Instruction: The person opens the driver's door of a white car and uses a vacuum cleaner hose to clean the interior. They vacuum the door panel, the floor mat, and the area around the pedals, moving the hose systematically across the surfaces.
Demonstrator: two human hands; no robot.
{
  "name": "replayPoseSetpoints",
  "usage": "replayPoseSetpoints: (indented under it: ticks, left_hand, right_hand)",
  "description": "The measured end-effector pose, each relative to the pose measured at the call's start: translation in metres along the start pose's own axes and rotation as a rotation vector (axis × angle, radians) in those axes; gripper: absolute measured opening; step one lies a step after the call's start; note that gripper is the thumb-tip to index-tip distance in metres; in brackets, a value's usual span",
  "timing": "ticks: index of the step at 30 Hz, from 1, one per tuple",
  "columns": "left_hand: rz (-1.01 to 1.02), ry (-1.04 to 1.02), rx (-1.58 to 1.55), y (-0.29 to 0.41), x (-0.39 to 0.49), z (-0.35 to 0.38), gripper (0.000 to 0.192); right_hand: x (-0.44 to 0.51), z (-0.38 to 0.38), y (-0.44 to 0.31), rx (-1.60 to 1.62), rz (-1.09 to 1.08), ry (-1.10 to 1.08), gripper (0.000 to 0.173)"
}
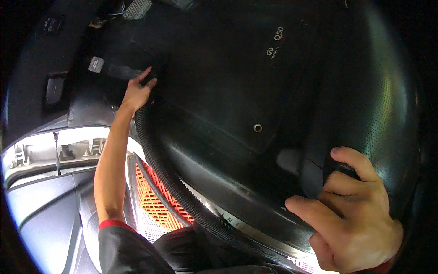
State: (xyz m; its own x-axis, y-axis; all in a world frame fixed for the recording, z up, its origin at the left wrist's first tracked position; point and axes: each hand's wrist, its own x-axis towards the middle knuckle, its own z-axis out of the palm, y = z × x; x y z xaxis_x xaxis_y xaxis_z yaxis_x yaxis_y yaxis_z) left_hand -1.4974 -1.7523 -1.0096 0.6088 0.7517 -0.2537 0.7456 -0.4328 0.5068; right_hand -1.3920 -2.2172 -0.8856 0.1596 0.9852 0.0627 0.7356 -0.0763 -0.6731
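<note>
My left hand [137, 91] reaches into a dark car footwell, its fingers around the end of a black ribbed vacuum hose [160, 166]. The hose's tip is lost in shadow beyond my fingers. Below that hand lies a black floor mat [219, 85] with an Infiniti Q50 badge and a metal-ringed eyelet [257, 128]. From there the hose runs back over the door sill [236, 224] towards my body. My right hand [359, 219] is raised at the lower right, near the perforated seat [383, 137]. Its fingers are bent and apart, and nothing shows in its grasp.
A pedal [137, 9] with a textured face is at the top. Left of my left hand is a small silver-grey lever [96, 64] bearing a symbol. The open car door [44, 212] stands at the lower left. Orange grid floor tiles [160, 202] lie outside, below the sill.
</note>
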Motion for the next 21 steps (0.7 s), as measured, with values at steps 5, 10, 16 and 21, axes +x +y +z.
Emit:
replayPoseSetpoints:
  ticks: [5, 10, 16, 21]
  left_hand:
    - [0.242, 0.053, 0.435, 0.003, 0.039, 0.003, 0.054]
    - [0.331, -0.069, 0.226, -0.012, 0.078, -0.014, 0.054]
    - [0.543, 0.123, 0.527, 0.03, 0.132, 0.031, 0.055]
    - [0.252, -0.163, 0.025, 0.066, 0.128, 0.027, 0.052]
  right_hand:
    - [0.003, -0.006, -0.004, -0.094, 0.009, -0.078, 0.045]
    - [0.005, -0.003, -0.003, -0.075, 0.015, -0.045, 0.043]
    - [0.006, -0.005, -0.003, -0.05, 0.037, -0.044, 0.04]
    - [0.002, 0.002, 0.005, 0.083, 0.035, 0.062, 0.043]
